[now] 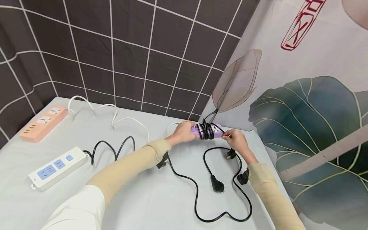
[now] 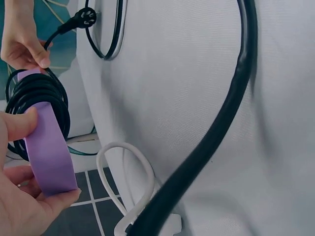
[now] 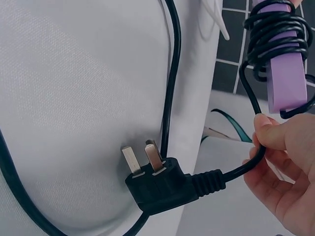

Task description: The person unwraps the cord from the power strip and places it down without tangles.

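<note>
My left hand (image 1: 185, 131) grips one end of a purple power strip (image 2: 51, 152), held up near the far right part of the table. A black cord (image 1: 205, 130) is wound several turns around the strip's middle. At the other end, my right hand (image 1: 238, 140) pinches the cord's loose length between thumb and fingers. From that pinch hangs the cord's black plug (image 3: 162, 189), its metal prongs showing in the right wrist view. The strip's left end is partly hidden behind my left fingers.
Another black plug (image 1: 217, 184) lies on the pale table (image 1: 155, 204), its cord curving in a wide loop. On the left are an orange power strip (image 1: 44, 124) with a white cord (image 1: 106, 105) and a white power strip (image 1: 58, 169) with blue sockets. Hanging cloths border the table.
</note>
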The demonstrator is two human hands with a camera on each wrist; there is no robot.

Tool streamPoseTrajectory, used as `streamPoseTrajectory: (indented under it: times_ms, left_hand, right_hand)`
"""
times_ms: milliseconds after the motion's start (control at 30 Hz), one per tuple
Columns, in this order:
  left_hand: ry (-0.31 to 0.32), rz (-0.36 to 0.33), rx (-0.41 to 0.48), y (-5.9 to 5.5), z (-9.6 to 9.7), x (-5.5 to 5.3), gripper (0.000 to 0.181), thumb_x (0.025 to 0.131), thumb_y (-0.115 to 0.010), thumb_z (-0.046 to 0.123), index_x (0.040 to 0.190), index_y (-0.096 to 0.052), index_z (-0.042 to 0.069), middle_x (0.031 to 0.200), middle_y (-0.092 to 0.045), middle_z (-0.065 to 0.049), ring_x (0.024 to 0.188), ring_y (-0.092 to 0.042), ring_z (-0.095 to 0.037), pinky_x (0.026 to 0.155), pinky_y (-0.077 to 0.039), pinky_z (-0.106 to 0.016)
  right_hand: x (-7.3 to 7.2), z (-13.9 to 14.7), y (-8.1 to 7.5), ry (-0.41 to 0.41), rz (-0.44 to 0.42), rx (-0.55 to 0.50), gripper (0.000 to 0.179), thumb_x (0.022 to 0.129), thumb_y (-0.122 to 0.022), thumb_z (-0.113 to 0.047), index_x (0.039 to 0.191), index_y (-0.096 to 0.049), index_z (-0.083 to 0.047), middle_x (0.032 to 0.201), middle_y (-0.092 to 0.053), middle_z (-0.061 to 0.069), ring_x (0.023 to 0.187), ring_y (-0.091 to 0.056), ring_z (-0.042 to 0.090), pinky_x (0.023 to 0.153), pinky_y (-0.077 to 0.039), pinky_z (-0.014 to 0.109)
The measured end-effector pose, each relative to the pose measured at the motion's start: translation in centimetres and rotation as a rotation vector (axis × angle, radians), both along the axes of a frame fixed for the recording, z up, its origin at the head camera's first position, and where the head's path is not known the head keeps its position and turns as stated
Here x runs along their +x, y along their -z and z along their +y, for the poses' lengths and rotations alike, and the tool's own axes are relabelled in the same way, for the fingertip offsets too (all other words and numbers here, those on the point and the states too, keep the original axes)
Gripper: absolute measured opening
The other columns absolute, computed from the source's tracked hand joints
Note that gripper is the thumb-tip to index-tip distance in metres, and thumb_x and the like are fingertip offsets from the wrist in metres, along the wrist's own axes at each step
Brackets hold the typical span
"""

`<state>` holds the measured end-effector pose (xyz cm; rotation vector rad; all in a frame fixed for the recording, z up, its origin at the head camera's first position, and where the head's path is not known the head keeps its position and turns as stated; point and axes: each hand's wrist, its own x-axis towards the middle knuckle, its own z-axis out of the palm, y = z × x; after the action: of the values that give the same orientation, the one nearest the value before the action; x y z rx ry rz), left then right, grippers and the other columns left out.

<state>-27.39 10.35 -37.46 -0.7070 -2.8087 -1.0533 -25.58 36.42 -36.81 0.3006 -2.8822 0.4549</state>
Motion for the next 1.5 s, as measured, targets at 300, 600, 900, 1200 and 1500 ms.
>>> streamPoseTrajectory:
  times_ms: [300,600,900,1200,1500]
  left_hand:
    - [0.039,-0.012,-0.028,0.1,-0.1,0.2,0.063,0.076,-0.078,0.030,0.129,-0.059,0.002,0.116,-0.068,-0.013,0.098,-0.062,-0.024,0.086,-0.049,-0.034]
    - [0.079,-0.047,-0.054,0.1,-0.3,0.4,0.065,0.076,-0.078,0.030,0.130,-0.057,0.001,0.122,-0.066,-0.015,0.091,-0.061,-0.021,0.079,-0.048,-0.029]
    - [0.102,-0.061,-0.060,0.2,-0.6,0.7,0.063,0.076,-0.078,0.028,0.129,-0.058,0.000,0.111,-0.069,-0.014,0.083,-0.060,-0.019,0.072,-0.047,-0.026]
    - [0.067,-0.047,-0.090,0.4,-1.0,0.8,0.061,0.075,-0.077,0.030,0.127,-0.060,0.003,0.107,-0.069,-0.012,0.087,-0.059,-0.020,0.076,-0.047,-0.029]
    - [0.040,-0.044,-0.088,0.7,-1.0,0.6,0.062,0.075,-0.078,0.031,0.127,-0.060,0.003,0.110,-0.069,-0.012,0.088,-0.060,-0.021,0.076,-0.047,-0.029]
  right_hand:
    - [-0.6,0.3,-0.3,0.013,0.012,0.009,0.010,0.087,-0.066,-0.005,0.091,-0.074,-0.001,0.077,-0.071,0.012,0.057,-0.052,0.015,0.051,-0.037,0.027]
    - [-0.8,0.3,-0.7,0.041,0.007,-0.004,0.013,0.090,-0.065,-0.011,0.090,-0.074,-0.002,0.077,-0.071,0.016,0.054,-0.047,0.014,0.048,-0.034,0.026]
    - [-0.8,0.1,-0.8,0.059,0.049,-0.026,0.012,0.089,-0.067,-0.012,0.090,-0.074,-0.003,0.076,-0.071,0.013,0.054,-0.049,0.015,0.049,-0.035,0.026]
    - [-0.3,-0.2,-1.1,0.053,0.128,-0.039,0.012,0.089,-0.067,-0.013,0.090,-0.074,-0.004,0.082,-0.072,0.013,0.061,-0.056,0.020,0.052,-0.037,0.028]
    - [0.9,-0.1,-1.4,0.042,0.232,-0.060,0.010,0.087,-0.069,-0.010,0.091,-0.075,-0.003,0.084,-0.071,0.014,0.069,-0.062,0.026,0.057,-0.041,0.031]
